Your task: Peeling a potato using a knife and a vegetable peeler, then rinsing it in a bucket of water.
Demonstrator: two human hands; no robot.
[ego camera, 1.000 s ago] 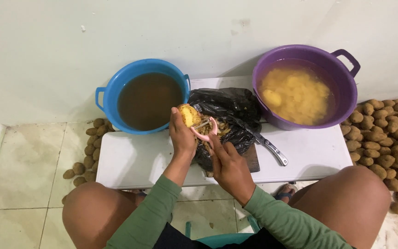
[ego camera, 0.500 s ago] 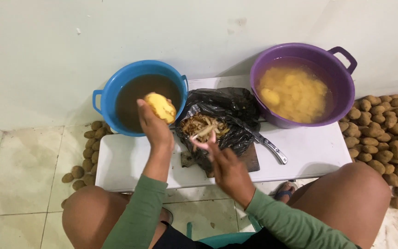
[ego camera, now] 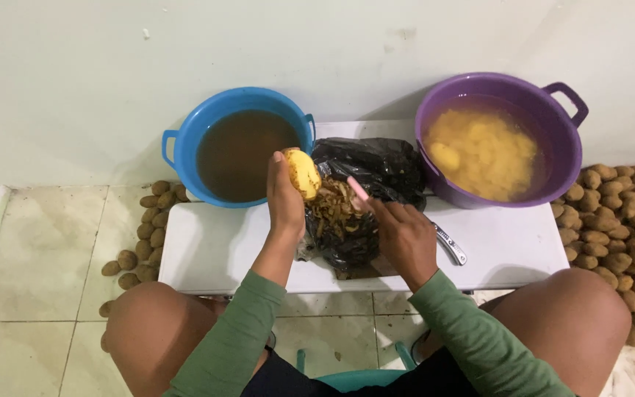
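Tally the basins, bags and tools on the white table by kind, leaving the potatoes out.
Basins: 2, a blue basin and a purple basin
Bags: 1, a black bag holding peels
Peelers: 1, a pink peeler in the right hand
Knives: 1, a knife
Total: 5

— What does the potato look like?
— Pale yellow, mostly peeled, with brownish patches left. It is tilted upright, raised between the blue tub's rim and the black bag's mouth.
— And the peeler?
— Pink, slim; only its handle end shows, slanting toward the potato, just above the bag's peelings.
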